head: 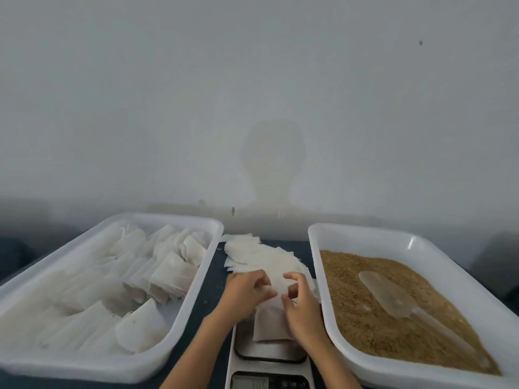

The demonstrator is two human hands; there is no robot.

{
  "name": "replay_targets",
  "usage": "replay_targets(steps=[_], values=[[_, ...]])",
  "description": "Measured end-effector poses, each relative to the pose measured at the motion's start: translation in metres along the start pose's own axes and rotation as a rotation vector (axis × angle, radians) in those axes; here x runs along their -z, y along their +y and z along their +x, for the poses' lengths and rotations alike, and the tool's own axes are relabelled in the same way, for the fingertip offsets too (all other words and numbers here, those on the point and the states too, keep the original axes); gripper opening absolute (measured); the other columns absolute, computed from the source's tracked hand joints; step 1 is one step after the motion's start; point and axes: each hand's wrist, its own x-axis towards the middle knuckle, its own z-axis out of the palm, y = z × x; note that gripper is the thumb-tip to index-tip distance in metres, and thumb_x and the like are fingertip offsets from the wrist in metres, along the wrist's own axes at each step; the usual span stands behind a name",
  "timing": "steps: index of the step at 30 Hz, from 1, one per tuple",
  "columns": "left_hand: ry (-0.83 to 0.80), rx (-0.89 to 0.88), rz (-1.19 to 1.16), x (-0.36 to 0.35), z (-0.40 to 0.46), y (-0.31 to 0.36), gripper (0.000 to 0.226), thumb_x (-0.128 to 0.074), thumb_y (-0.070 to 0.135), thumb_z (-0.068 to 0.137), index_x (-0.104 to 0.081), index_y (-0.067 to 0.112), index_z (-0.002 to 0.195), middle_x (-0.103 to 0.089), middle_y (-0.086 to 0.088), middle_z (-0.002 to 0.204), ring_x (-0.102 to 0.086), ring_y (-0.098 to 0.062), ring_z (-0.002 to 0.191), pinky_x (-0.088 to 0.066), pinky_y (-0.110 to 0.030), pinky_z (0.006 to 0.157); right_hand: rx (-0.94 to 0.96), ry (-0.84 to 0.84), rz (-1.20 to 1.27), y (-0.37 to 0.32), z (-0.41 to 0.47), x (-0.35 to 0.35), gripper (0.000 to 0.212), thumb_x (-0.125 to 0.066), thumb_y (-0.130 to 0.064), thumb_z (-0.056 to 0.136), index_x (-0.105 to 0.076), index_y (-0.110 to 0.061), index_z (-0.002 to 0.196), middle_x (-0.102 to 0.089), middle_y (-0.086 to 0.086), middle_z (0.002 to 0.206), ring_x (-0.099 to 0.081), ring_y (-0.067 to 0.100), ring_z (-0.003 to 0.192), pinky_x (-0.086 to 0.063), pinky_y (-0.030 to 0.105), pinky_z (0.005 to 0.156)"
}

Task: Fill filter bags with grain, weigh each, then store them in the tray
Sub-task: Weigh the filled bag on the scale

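Both sets of fingers curled, pinching one empty filter bag (276,279) betw. them, at or just above the near end of the loose bag pile (252,254); whether it is lifted clear of the pile cannot be told, blur too heavy. Left hand (247,293) grips the bag's left edge, thumb and forefinger closed on the paper; right hand (302,299) grips the right edge, fingertips bent inward, prob. working the mouth open. Bag is held crosswise, long axis roughly left-right, spanning the gap betw. the hands. Directly below and toward the body, a filled bag (271,324) lies flat on the scale platform (247,346), long axis running away from the body, its far end just under the hands; no contact w/ either hand is evident. Scale display (250,383) is lit, digits not legible. Outward: grain tray (449,248) to the right, grain (365,304) spread in it, clear plastic scoop (393,299) resting on the grain, handle toward the near right corner. Storage tray (84,363) to the left, rows of filled bags (168,276) stacked inside. Judged: right hand is nearer the scoop, left nearer the storage tray; the weighed bag would go left, across the left hand's side.
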Motion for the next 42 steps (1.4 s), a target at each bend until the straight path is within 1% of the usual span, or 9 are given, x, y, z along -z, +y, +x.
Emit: replay_targets(steps=[5,10,14,19,22,26,35,39,42], values=[[0.120,-0.217,0.081,0.018,-0.009,0.015,0.034,-0.060,0.031,0.088,-0.038,0.041,0.066,-0.048,0.019,0.061,-0.046,0.003,0.064,-0.034,-0.022,0.083,0.062,-0.036,0.170,-0.024,-0.014,0.004,0.032,-0.047,-0.006,0.095,-0.041,-0.033,0.111,-0.055,-0.006,0.089,-0.055,-0.003,0.082,-0.042,0.009,0.074],[0.219,-0.322,0.099,0.045,0.001,0.051,0.023,-0.058,0.026,0.090,-0.044,0.031,0.073,-0.049,0.019,0.065,-0.045,0.001,0.068,-0.029,-0.011,0.073,0.047,-0.002,0.416,-0.053,-0.018,0.016,0.030,-0.037,-0.009,0.099,-0.033,-0.022,0.126,-0.055,0.003,0.107,-0.056,0.000,0.092,-0.042,0.007,0.076],[0.229,-0.347,-0.024,0.055,0.021,0.088,0.023,-0.058,0.022,0.091,-0.045,0.028,0.073,-0.055,0.010,0.067,-0.049,-0.010,0.067,-0.031,-0.019,0.063,0.037,0.067,0.444,-0.063,-0.009,0.044,0.037,-0.044,-0.027,0.097,-0.028,-0.028,0.131,-0.055,-0.007,0.111,-0.055,-0.010,0.092,-0.041,0.004,0.075],[0.225,-0.315,-0.256,0.035,0.048,0.127,0.024,-0.057,0.023,0.091,-0.044,0.029,0.072,-0.055,0.002,0.067,-0.045,-0.011,0.061,-0.036,-0.029,0.060,-0.052,0.087,0.488,-0.051,0.002,0.095,0.042,-0.058,-0.022,0.091,-0.035,-0.027,0.126,-0.057,-0.001,0.104,-0.060,-0.005,0.084,-0.048,0.013,0.072],[0.243,-0.316,-0.401,0.011,0.060,0.145,0.024,-0.056,0.021,0.092,-0.045,0.025,0.072,-0.057,-0.008,0.069,-0.044,-0.012,0.058,-0.037,-0.029,0.057,-0.242,0.050,0.695,-0.034,0.006,0.126,0.044,-0.068,-0.014,0.084,-0.044,-0.018,0.121,-0.062,0.008,0.107,-0.066,0.024,0.095,-0.056,0.036,0.082],[0.274,-0.227,-0.613,-0.028,0.065,0.157,0.026,-0.055,0.021,0.093,-0.046,0.025,0.069,-0.048,0.008,0.060,-0.039,-0.005,0.055,-0.031,-0.020,0.055,-0.434,-0.106,1.005,-0.007,0.008,0.163,0.039,-0.066,-0.003,0.078,-0.053,0.005,0.115,-0.069,0.020,0.093,-0.068,0.031,0.079,-0.060,0.041,0.065],[0.004,-0.006,-0.691,-0.092,0.069,0.142,0.025,-0.067,0.024,0.085,-0.054,0.018,0.065,-0.051,0.012,0.056,-0.045,0.005,0.049,-0.035,-0.008,0.052,-0.268,0.142,0.443,0.049,0.004,0.210,0.018,-0.058,-0.010,0.090,-0.059,-0.013,0.108,-0.065,0.008,0.105,-0.064,0.027,0.098,-0.057,0.049,0.075],[-0.118,-0.003,-0.699,-0.099,0.068,0.140,0.024,-0.069,0.021,0.084,-0.057,0.020,0.064,-0.055,0.013,0.062,-0.050,-0.002,0.060,-0.040,-0.011,0.060,-0.125,0.210,0.218,0.055,0.001,0.209,0.014,-0.060,-0.013,0.089,-0.058,-0.020,0.100,-0.064,-0.003,0.097,-0.061,0.016,0.096,-0.055,0.026,0.064],[-0.147,0.000,-0.716,-0.098,0.067,0.140,0.021,-0.066,0.020,0.086,-0.056,0.017,0.067,-0.055,0.007,0.068,-0.051,-0.007,0.066,-0.041,-0.015,0.064,-0.088,0.214,0.202,0.057,0.001,0.205,0.017,-0.059,-0.011,0.088,-0.057,-0.019,0.102,-0.061,-0.001,0.100,-0.061,0.015,0.093,-0.057,0.026,0.054]])
